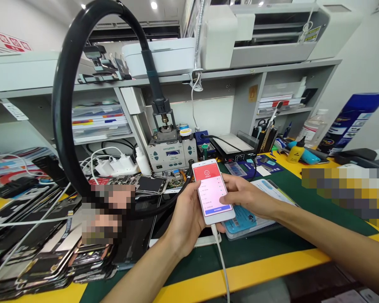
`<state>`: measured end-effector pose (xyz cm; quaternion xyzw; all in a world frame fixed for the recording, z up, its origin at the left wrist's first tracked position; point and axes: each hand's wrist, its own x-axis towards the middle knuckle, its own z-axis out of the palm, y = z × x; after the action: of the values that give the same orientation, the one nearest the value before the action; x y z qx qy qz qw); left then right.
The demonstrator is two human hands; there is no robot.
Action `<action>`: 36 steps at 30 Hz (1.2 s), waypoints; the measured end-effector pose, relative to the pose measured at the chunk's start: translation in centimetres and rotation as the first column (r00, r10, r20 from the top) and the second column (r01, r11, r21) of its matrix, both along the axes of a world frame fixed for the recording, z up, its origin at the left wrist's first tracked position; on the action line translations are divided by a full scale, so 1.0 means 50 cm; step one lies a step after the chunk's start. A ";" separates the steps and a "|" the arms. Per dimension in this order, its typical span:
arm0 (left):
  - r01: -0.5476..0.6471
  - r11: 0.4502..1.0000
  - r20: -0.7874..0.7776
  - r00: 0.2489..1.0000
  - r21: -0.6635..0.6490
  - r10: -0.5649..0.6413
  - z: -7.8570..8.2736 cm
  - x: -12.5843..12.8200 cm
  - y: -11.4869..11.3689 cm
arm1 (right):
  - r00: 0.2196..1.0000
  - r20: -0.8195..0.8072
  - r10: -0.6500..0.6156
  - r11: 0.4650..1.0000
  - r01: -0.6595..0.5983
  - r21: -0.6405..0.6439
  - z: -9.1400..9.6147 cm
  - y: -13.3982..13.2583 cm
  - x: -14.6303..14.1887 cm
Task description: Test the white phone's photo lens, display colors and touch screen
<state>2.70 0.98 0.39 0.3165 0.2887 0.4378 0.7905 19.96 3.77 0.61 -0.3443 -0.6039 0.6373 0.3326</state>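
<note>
A white smartphone is held upright over the bench, its lit screen showing a red banner above a list and a blue bar at the bottom. My left hand wraps around its left side and back, with the thumb along the edge. Around the phone's right edge curl the fingers of my right hand, and its thumb rests over the lower right of the screen. From the bottom end of the phone a white cable runs down toward me. Under the hands lie a blue packet and a white-edged device, partly covered.
Behind the phone stands a hot air rework station with a thick black hose arching at left. Piled phone parts cover the left side. A yellow bottle and tool holder stand right, on the green mat.
</note>
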 end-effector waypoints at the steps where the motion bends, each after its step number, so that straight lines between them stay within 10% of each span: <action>1: -0.002 1.000 -0.001 1.000 0.000 0.002 0.000 0.000 -0.001 | 1.000 -0.012 0.007 1.000 -0.007 -0.009 -0.001 0.001 0.001; 36: -0.018 1.000 -0.016 1.000 -0.003 0.018 0.012 0.001 -0.005 | 0.998 -0.054 -0.013 0.996 0.008 -0.089 -0.006 0.005 0.001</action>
<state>2.77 0.72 0.98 0.3162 0.2986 0.4420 0.7845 20.00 4.00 0.33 -0.3442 -0.5639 0.6708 0.3369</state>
